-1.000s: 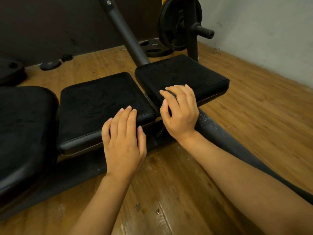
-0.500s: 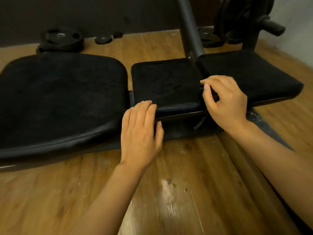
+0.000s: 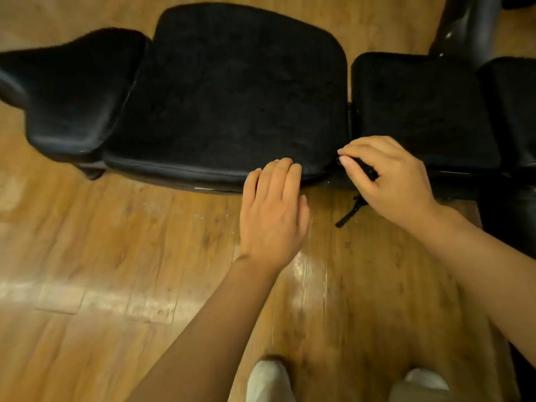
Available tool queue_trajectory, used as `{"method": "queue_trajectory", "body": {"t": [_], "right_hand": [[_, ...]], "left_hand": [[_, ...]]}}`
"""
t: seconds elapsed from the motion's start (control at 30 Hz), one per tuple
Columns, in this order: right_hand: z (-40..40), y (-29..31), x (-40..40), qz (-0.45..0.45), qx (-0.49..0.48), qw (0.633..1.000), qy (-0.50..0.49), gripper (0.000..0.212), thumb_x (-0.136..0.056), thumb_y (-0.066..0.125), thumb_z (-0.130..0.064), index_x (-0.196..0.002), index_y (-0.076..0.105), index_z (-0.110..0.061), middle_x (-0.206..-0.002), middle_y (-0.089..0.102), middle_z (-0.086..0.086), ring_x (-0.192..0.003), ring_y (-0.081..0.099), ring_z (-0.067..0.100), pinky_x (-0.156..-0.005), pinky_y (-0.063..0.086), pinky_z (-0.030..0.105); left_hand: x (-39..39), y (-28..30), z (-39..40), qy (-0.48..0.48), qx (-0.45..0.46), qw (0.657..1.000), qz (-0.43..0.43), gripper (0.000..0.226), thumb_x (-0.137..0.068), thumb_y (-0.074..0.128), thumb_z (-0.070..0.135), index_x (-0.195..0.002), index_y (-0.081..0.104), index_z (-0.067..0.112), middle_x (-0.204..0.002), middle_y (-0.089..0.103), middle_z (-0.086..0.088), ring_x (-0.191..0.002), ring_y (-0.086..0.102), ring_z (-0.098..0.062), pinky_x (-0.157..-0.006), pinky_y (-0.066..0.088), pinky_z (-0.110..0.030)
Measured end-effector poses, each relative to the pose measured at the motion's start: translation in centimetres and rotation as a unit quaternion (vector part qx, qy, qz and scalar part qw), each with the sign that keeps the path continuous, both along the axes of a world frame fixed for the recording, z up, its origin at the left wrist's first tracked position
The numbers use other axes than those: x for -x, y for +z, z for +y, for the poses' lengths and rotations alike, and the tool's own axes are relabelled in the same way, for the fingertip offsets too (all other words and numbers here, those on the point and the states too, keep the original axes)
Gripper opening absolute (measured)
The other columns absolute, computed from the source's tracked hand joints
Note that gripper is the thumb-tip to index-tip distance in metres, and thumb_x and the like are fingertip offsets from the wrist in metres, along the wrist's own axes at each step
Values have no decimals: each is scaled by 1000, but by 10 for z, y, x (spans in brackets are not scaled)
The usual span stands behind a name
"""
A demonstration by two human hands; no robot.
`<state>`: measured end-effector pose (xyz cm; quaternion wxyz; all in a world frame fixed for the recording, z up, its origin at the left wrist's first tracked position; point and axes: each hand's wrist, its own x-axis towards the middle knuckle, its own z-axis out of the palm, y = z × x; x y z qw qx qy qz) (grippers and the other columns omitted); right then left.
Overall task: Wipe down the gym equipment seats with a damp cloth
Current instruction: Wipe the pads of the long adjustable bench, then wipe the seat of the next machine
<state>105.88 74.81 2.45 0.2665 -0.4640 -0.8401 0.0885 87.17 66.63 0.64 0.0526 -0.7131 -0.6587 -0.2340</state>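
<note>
Resting flat, fingers straight, the left hand (image 3: pixel 272 211) touches the large seat's (image 3: pixel 229 91) front edge; the right hand (image 3: pixel 390 181) pinches a dark cloth (image 3: pixel 366 169) beside it; long overlapping strokes would clean best.

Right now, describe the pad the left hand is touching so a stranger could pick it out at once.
Find the row of black padded cushions lying on the wooden plank floor. Third from the right is the large black cushion with rounded corners, its front edge under the left hand. It is the widest pad, bigger than the small square black pad on its right.
</note>
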Motion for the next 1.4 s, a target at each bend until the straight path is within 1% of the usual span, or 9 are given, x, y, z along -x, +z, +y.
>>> {"method": "queue_trajectory", "body": {"t": [0.17, 0.3, 0.57, 0.77, 0.87, 0.97, 1.07, 1.23, 1.4], "right_hand": [[-21, 24, 49, -19, 61, 998, 24, 18, -99, 61, -23, -108, 74, -17, -109, 71, -2, -107, 63, 17, -83, 55, 36], [-37, 45, 92, -28, 93, 993, 59, 19, -100, 59, -24, -109, 74, -18, -110, 71, -3, -109, 62, 16, -85, 54, 35], [-62, 98, 183, -50, 112, 983, 133, 18, -99, 61, -23, -107, 75, -17, -107, 71, -2, -104, 64, 18, -77, 58, 42], [-95, 155, 251, -60, 103, 971, 206, 19, -99, 59, -26, -103, 75, -18, -103, 71, -4, -99, 64, 15, -77, 54, 31], [-117, 189, 282, -46, 116, 966, 228, 25, -98, 54, -30, -102, 75, -17, -99, 71, -3, -93, 65, 19, -74, 54, 35], [-139, 223, 310, -32, 119, 961, 249, 20, -98, 58, -26, -100, 75, -16, -97, 71, -1, -88, 65, 23, -69, 55, 41], [-157, 255, 334, -21, 125, 950, 284, 17, -96, 61, -24, -99, 75, -17, -98, 71, -2, -88, 65, 22, -67, 56, 41], [-186, 302, 364, 12, 152, 929, 337, 26, -96, 54, -29, -100, 75, -15, -100, 71, 0, -89, 65, 23, -70, 57, 42], [-214, 335, 391, 41, 186, 899, 393, 26, -98, 54, -28, -101, 75, -13, -99, 71, -1, -91, 65, 22, -74, 55, 45]], "left_hand": [[41, 24, -40, 39, 54, 998, 14, 45, -93, 59, 23, -135, 57, 7, -139, 57, -12, -131, 51, -29, -112, 35, -46], [77, 43, -68, 69, 76, 994, 24, 46, -91, 60, 24, -134, 59, 7, -138, 57, -13, -128, 53, -30, -110, 32, -45], [155, 95, -113, 129, 121, 984, 18, 48, -93, 46, 29, -134, 57, 6, -137, 57, -15, -125, 54, -34, -110, 27, -45], [203, 158, -154, 173, 135, 976, 1, 46, -93, 55, 26, -134, 58, 6, -137, 58, -15, -126, 54, -34, -110, 28, -46], [225, 192, -177, 194, 136, 972, -4, 46, -92, 56, 26, -133, 58, 5, -137, 58, -16, -125, 55, -35, -109, 29, -47], [240, 228, -200, 224, 137, 965, -13, 46, -92, 53, 27, -132, 58, 4, -136, 58, -17, -124, 55, -35, -108, 30, -46], [252, 262, -224, 277, 139, 950, -24, 48, -91, 54, 27, -132, 58, 4, -135, 59, -17, -122, 57, -36, -108, 32, -47], [259, 314, -265, 371, 154, 915, -41, 52, -89, 53, 33, -133, 58, 6, -136, 58, -16, -118, 58, -35, -108, 29, -46], [256, 362, -294, 476, 138, 867, -51, 52, -87, 54, 33, -131, 58, 7, -134, 60, -14, -117, 58, -34, -106, 32, -45]]}}
